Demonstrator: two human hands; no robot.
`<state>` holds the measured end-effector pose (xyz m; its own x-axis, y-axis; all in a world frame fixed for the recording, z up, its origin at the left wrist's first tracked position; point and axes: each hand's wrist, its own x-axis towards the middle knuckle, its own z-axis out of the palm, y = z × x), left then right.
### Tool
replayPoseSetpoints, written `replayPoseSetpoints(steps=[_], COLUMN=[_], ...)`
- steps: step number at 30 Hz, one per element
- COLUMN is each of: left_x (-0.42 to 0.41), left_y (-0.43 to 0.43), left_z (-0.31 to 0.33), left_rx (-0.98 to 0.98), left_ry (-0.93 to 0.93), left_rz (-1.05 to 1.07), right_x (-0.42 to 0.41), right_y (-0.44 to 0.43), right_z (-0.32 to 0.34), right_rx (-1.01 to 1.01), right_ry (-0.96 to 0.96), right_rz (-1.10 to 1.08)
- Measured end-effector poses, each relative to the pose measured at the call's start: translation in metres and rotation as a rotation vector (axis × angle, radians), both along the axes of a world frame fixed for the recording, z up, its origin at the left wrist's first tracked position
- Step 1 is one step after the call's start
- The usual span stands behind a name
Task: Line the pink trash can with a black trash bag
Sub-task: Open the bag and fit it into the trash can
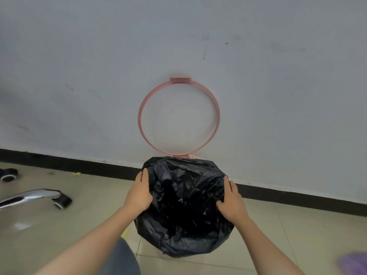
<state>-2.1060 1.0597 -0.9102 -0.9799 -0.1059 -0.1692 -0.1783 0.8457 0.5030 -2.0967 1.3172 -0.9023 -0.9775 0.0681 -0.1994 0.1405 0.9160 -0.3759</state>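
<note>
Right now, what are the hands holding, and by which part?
Both hold the black trash bag at its folded-over top edge: the left hand on the left side, the right hand on the right side of the opening.

Views: one, head-worn, wide-angle. Position: above and just behind the bag-covered can [183, 207], close over it. Facing: forward and steeply down, toward the wall [178, 46] and its black baseboard [79, 165]. Framing: both forearms enter from the bottom edge, left hand [139, 195] and right hand [231, 203] at centre. The wall fills the upper half, the tiled floor [79, 225] the lower. Straight lines bow toward the edges. Shared field: not applicable, single view.
</note>
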Motion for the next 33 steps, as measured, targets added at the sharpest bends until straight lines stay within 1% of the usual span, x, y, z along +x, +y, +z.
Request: replayPoseSetpoints(steps=[3,5,7,9,10,12,13,14,16,17,19,22,26,29,33], left_x=[0.0,0.003,0.007,0.012,0.016,0.022,0.026,0.028,0.031,0.031,0.031,0.031,0.031,0.033,0.034], left_y=[-0.001,-0.003,-0.003,0.0,0.003,0.014,0.02,0.026,0.035,0.036,0.037,0.037,0.038,0.04,0.041], left_z=[0.0,-0.002,-0.005,-0.008,-0.009,-0.007,-0.005,-0.004,-0.002,-0.002,-0.002,-0.002,-0.002,-0.002,0.0], left_rx=[0.062,0.094,0.103,0.088,0.083,0.08,0.077,0.074,0.065,0.06,0.05,0.039,0.056,0.054,0.051], left_ry=[0.0,0.006,0.006,0.004,0.01,0.017,0.014,0.01,0.003,-0.002,-0.009,-0.01,-0.005,-0.005,-0.011], left_rz=[0.007,-0.011,-0.025,-0.032,-0.039,-0.064,-0.08,-0.092,-0.104,-0.104,-0.103,-0.106,-0.12,-0.141,-0.123], right_x=[0.004,0.01,0.02,0.028,0.03,0.025,0.021,0.015,0.006,0.003,0.001,-0.001,-0.013,-0.027,-0.042], right_y=[-0.002,-0.002,0.002,0.009,0.011,0.012,0.009,0.006,0.001,0.001,0.005,0.014,0.021,0.017,0.017], right_z=[0.004,0.007,0.008,0.014,0.02,0.032,0.036,0.037,0.034,0.03,0.023,0.02,0.019,0.019,0.023], right_rx=[-0.051,-0.081,-0.064,0.047,0.133,0.252,0.277,0.313,0.39,0.415,0.426,0.369,0.237,0.145,-0.109], right_ry=[0.003,-0.038,-0.097,-0.13,-0.09,0.084,0.149,0.165,0.114,0.085,0.09,0.093,-0.052,-0.108,-0.232], right_rz=[-0.052,-0.08,-0.078,-0.064,-0.058,-0.018,0.04,0.123,0.248,0.261,0.252,0.233,0.216,0.087,-0.046])
